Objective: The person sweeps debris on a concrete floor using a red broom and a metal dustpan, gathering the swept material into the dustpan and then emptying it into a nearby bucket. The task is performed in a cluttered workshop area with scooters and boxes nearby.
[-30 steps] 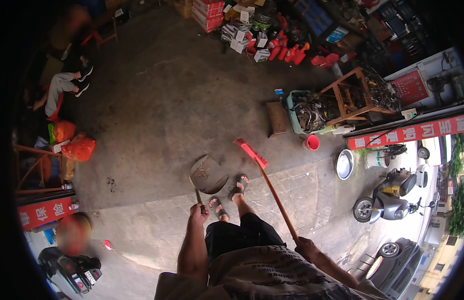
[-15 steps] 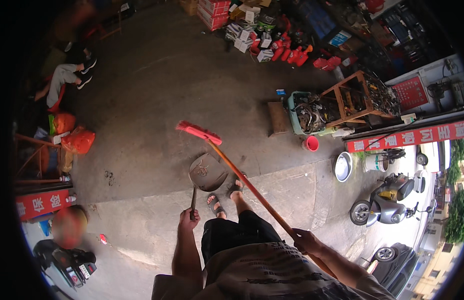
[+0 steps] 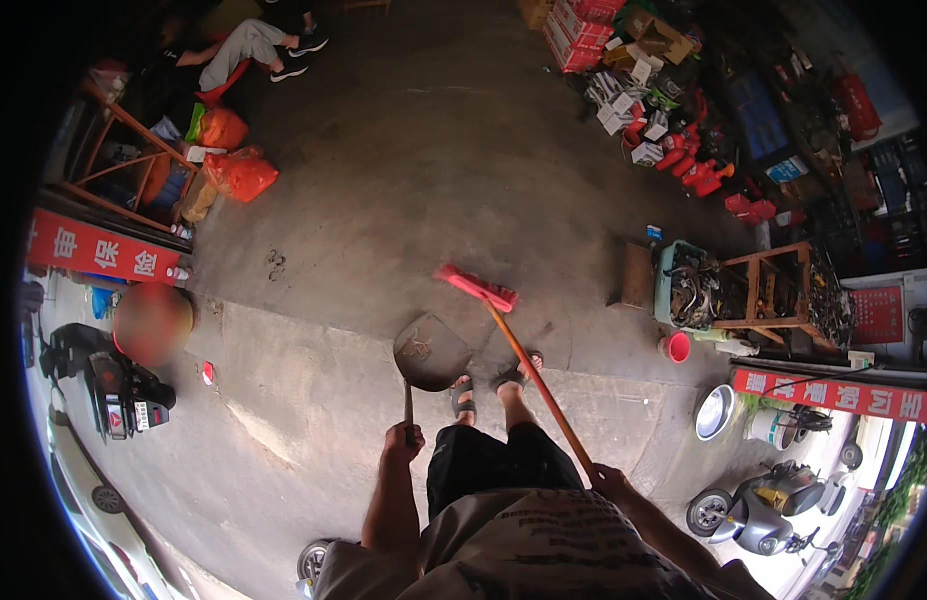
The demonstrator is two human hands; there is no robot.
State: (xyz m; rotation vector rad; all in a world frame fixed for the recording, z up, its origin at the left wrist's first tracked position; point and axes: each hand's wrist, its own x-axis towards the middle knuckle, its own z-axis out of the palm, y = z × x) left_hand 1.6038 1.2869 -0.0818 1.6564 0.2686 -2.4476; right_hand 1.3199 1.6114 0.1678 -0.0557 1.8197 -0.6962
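Note:
My left hand [image 3: 404, 442] is closed round the short handle of a dark dustpan [image 3: 433, 353], held low in front of my feet. Some pale scraps of debris [image 3: 418, 348] lie in its pan. My right hand [image 3: 611, 483] grips the long orange-brown stick of a broom [image 3: 532, 368]. The red broom head [image 3: 478, 287] with pink bristles is out ahead, just beyond the dustpan and to its right. A gap shows between broom head and pan. Whether the bristles touch the floor is hard to tell.
Orange-red plastic bags [image 3: 241, 174] and a seated person's legs [image 3: 254, 52] are at the far left. On the right stand a green bin of parts [image 3: 687, 285], a wooden frame [image 3: 767, 283], a red bucket [image 3: 675, 346], a metal basin [image 3: 715, 412] and a scooter [image 3: 764, 508].
My view has swung, so the surroundings sit further right and lower at right. The broom head has come nearer the dustpan's far right side. Both hands keep their holds.

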